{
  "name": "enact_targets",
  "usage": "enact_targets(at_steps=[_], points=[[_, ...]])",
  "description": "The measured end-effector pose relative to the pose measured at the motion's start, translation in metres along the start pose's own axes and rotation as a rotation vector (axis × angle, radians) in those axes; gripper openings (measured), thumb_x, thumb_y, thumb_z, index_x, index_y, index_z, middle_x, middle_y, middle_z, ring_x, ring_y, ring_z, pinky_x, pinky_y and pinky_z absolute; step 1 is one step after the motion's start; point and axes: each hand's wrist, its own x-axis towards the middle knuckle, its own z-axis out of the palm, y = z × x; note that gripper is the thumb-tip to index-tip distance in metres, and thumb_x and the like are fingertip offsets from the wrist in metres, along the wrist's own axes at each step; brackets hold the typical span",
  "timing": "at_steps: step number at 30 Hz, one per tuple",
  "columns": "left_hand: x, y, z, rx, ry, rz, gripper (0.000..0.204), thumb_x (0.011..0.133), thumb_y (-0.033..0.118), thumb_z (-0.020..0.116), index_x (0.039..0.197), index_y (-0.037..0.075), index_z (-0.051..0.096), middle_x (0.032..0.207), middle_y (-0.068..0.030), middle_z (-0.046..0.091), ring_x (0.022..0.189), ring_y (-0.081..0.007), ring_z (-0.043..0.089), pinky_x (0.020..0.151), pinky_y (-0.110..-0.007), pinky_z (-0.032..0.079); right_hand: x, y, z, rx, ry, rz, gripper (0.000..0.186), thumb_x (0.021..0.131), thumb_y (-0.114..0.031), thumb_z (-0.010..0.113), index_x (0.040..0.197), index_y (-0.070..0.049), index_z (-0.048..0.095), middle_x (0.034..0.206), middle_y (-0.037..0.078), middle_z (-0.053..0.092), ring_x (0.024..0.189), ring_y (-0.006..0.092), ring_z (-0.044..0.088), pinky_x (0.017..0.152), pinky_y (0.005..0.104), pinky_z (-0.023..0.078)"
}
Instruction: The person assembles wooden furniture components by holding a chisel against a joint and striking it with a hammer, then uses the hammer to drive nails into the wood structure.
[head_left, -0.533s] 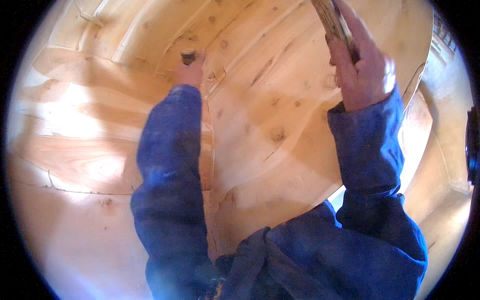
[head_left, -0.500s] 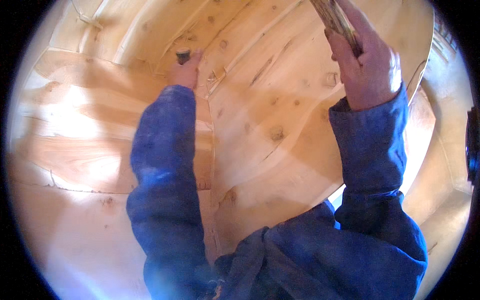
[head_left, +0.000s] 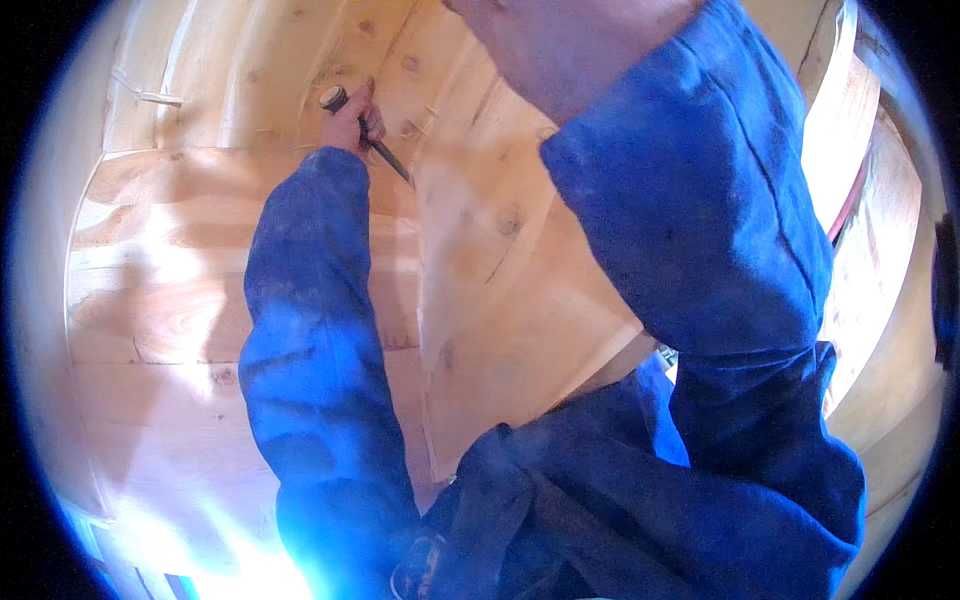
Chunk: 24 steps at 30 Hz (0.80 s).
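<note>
My left hand (head_left: 350,125) is closed round a chisel (head_left: 392,164). The pale butt of its handle sticks up out of my fist, and the dark blade slants down to the right. Its tip meets the wood at the seam where the horizontal boards (head_left: 250,190) join the slanting planks (head_left: 470,260). At the upper edge, the wrist and back of my right hand (head_left: 580,50) show, raised above the planks. Its fingers lie beyond the picture, so what it holds is hidden.
Curved, knotty wooden planks (head_left: 270,60) run along the upper left. A small pale sliver of wood (head_left: 158,98) lies there. Strong light glares at the lower left. A curved pale wooden edge (head_left: 840,130) rises at the right beyond my right sleeve.
My right hand, holding a wooden stick-like handle, has swung left and up until its fingers left the picture. My left hand has tilted, bringing the chisel blade into sight.
</note>
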Motion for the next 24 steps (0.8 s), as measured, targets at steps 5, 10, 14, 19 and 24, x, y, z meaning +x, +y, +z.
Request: enact_targets(at_steps=[5, 10, 14, 19, 24], points=[[0.01, -0.018, 0.008, 0.145, -0.087, -0.04, 0.036, 0.092, 0.031, 0.074, 0.077, 0.013, 0.047, 0.059, -0.0005, 0.044, 0.048, -0.0137, 0.042, 0.047, -0.03, 0.034, 0.022, 0.01, 0.018, 0.166, -0.295, 0.06, 0.025, 0.088, -0.021, 0.061, 0.11, -0.01, 0.066, 0.067, 0.013, 0.066, 0.061, 0.0311, 0.067, 0.054, 0.0435, 0.052], [0.023, -0.04, -0.001, 0.245, -0.154, -0.143, 0.035, 0.092, 0.036, 0.073, 0.081, 0.013, 0.049, 0.064, -0.0008, 0.047, 0.053, -0.0138, 0.045, 0.051, -0.03, 0.037, 0.04, 0.017, 0.051, 0.28, -0.516, 0.149, 0.024, 0.091, -0.024, 0.059, 0.108, -0.008, 0.067, 0.068, 0.013, 0.067, 0.06, 0.0286, 0.068, 0.053, 0.0424, 0.052], [0.029, -0.045, -0.006, 0.246, -0.102, -0.148, 0.039, 0.092, 0.042, 0.072, 0.081, 0.013, 0.049, 0.064, -0.001, 0.047, 0.054, -0.0137, 0.046, 0.051, -0.03, 0.037, 0.055, 0.022, 0.085, 0.278, -0.603, 0.162, 0.025, 0.093, -0.026, 0.057, 0.106, -0.007, 0.067, 0.068, 0.013, 0.067, 0.06, 0.0265, 0.068, 0.052, 0.0415, 0.052], [0.027, -0.045, -0.019, 0.2, -0.144, -0.112, 0.042, 0.092, 0.041, 0.072, 0.078, 0.013, 0.044, 0.061, 0.0004, 0.043, 0.052, -0.0113, 0.043, 0.049, -0.028, 0.035, 0.076, 0.014, 0.111, 0.357, -0.805, 0.217, 0.031, 0.098, -0.031, 0.054, 0.104, -0.005, 0.068, 0.07, 0.012, 0.069, 0.061, 0.0226, 0.07, 0.051, 0.0399, 0.053], [0.032, -0.037, -0.005, 0.227, -0.152, -0.202, 0.043, 0.093, 0.043, 0.07, 0.077, 0.015, 0.041, 0.06, -0.0003, 0.042, 0.051, -0.0114, 0.041, 0.047, -0.03, 0.035, 0.094, 0.027, 0.136, 0.143, -0.958, 0.2, 0.043, 0.1, -0.041, 0.051, 0.101, -0.002, 0.068, 0.068, 0.01, 0.068, 0.06, 0.0196, 0.07, 0.05, 0.032, 0.056]])
